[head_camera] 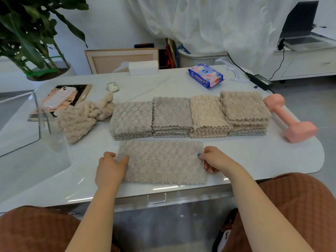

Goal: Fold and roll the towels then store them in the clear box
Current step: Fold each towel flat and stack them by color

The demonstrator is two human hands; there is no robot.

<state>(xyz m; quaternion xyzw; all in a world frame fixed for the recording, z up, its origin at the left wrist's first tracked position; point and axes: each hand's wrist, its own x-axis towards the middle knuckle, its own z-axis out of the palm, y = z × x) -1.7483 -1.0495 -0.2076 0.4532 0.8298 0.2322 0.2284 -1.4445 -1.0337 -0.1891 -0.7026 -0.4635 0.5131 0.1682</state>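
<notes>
Towel (163,161) lying flat near table (254,160) edge.
Left hand (111,168) is pinching its left end; right hand (214,160) is pinching its right end, thumb on top.

Fluffy, nubbly cloth towel (163,161); glossy smooth white table (254,157); clear plastic box (20,124); matt pink dumbbell (289,117).
</notes>
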